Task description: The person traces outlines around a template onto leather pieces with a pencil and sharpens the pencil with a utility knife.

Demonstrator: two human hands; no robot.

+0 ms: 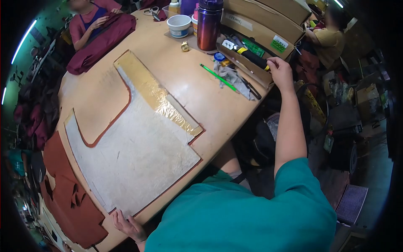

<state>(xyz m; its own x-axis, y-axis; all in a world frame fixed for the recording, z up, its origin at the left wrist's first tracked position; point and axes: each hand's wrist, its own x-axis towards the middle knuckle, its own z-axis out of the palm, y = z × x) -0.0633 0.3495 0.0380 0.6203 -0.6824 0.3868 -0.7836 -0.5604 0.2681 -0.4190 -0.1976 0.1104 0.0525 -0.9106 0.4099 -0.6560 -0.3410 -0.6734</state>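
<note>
- The pale template, toward nine o'clock, lies flat on the table; a red-brown sheet peeks from beneath, mostly covered.
- The left hand, at seven o'clock, lies loosely bent at the template's near corner, clasping nothing; its wrist is partly hidden by the teal shirt.
- The right hand, at two o'clock, meets the black-and-yellow handle; whether it grips cannot be told, its thumb being hard to make out.
- At eleven o'clock, the frame cuts off a co-worker.
</note>
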